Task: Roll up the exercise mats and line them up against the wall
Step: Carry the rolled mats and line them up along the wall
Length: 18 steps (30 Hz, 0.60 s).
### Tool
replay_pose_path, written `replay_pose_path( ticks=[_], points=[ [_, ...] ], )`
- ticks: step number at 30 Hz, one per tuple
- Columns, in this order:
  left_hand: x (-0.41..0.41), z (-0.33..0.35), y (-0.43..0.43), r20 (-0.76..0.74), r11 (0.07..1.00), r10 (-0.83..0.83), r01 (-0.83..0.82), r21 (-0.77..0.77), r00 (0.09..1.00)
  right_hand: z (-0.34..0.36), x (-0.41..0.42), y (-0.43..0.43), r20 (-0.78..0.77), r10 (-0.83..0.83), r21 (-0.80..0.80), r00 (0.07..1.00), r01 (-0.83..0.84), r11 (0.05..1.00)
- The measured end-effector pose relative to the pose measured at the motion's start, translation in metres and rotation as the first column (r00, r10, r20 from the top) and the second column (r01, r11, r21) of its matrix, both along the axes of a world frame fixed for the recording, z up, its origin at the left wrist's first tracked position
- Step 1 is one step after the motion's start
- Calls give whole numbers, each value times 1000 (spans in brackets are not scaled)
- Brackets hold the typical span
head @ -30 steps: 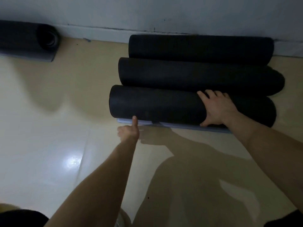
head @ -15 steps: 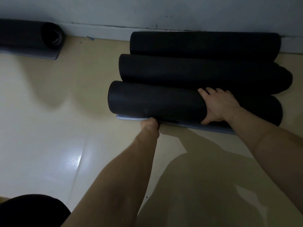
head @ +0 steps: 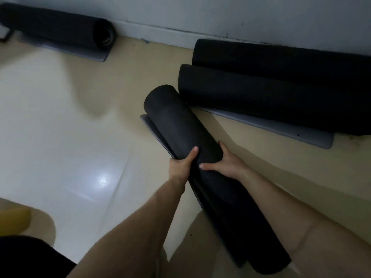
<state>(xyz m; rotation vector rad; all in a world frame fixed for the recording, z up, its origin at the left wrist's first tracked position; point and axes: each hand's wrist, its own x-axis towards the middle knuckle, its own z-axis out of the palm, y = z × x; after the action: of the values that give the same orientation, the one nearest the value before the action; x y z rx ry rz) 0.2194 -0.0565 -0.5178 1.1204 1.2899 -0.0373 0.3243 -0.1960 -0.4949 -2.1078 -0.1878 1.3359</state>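
Dimly: left grip (head: pixel 180 165), right grip (head: pixel 228 163) curled round rolled mat (head: pixel 176 121); fingers hidden underneath.

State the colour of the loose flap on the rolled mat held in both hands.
The flap is grey, clearest in the head view.

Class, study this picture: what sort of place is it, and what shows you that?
Probably an exercise or yoga room: rolled mats lie along the wall on a glossy floor, and the left hand and right hand grip a fourth mat.
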Motion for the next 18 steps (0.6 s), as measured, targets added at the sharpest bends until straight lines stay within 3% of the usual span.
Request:
replay_pose_path(
  ticks=[7, 18],
  points=[
    [-26, 51, 51, 42, 992, 75, -79, 103, 996, 42, -24, 60, 74, 22, 68, 997, -27, 997],
    [-89, 240, 256, 62, 942, 292, -298, 154, 954, 228, -54, 290, 153, 276, 95, 949, -292, 952]
  ],
)
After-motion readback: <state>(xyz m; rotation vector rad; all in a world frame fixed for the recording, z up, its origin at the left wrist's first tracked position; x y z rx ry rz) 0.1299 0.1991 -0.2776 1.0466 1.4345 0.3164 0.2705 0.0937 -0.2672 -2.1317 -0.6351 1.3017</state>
